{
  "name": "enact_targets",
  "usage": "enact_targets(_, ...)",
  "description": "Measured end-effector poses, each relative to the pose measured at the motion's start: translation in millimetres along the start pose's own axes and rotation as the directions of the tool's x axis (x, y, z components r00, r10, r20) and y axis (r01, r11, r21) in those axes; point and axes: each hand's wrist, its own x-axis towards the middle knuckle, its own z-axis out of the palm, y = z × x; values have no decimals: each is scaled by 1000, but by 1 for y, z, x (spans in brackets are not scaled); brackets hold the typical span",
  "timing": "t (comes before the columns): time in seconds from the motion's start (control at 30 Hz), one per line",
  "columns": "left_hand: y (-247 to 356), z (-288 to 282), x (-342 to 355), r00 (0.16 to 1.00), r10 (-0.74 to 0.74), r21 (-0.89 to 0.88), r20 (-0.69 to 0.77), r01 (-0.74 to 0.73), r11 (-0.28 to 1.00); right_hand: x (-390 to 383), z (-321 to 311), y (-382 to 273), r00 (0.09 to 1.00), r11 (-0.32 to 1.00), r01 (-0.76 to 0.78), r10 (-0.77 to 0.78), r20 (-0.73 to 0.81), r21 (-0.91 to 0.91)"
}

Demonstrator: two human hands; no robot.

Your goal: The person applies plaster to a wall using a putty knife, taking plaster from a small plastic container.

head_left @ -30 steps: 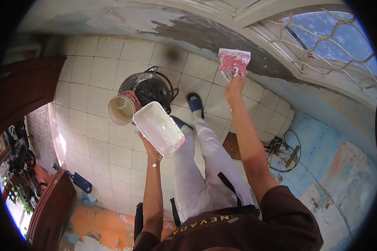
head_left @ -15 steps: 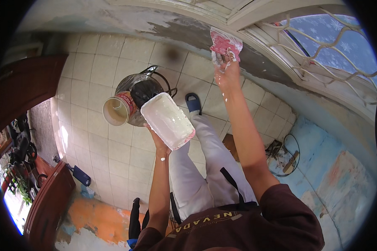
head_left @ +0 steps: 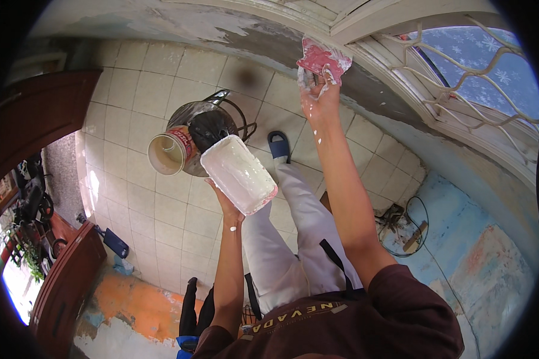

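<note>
My left hand (head_left: 227,206) grips a white rectangular tub (head_left: 236,170) from its near left side, in front of my legs. Pale wet filler coats the inside of the tub, and pink smears mark its near right corner. Far up at the wall, my right hand (head_left: 319,99) is closed round a pink putty spreader (head_left: 323,58) streaked with white. The spreader is at the grey patched wall just under the window frame; whether its edge touches is hard to tell. White filler covers my right fingers and spots the wrist.
Beyond the tub, a round stool (head_left: 191,112) carries a black plastic bag (head_left: 211,130) and a round bucket (head_left: 166,155). A window grille (head_left: 461,72) is at the upper right. Coiled cable (head_left: 425,224) lies by the right wall. Brown doors (head_left: 69,278) stand at left.
My right hand and the spreader have shifted slightly upward and left along the wall, and the spreader's angle differs a little. The tub stays nearly still in my left hand.
</note>
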Motion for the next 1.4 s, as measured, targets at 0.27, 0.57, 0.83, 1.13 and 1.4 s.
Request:
enact_targets(0.27,-3,6,7,999,-18,-20,32,19,1000,-35,-41,14,973,992,9,21,229,-129)
enact_targets(0.57,14,14,30,998,-33,105,51,27,994,-103,-101,8,937,282,338,-12,348,-898)
enact_targets(0.83,22,33,47,998,-2,53,67,-2,999,-160,-21,15,677,-187,736,176,715,-651)
enact_targets(1.13,13,47,49,996,-48,-5,80,48,999,-174,-42,56,600,-46,797,162,783,-602)
enact_targets(1.4,15,49,56,999,-50,122,14,48,991,-174,-66,52,562,-101,827,125,817,-553)
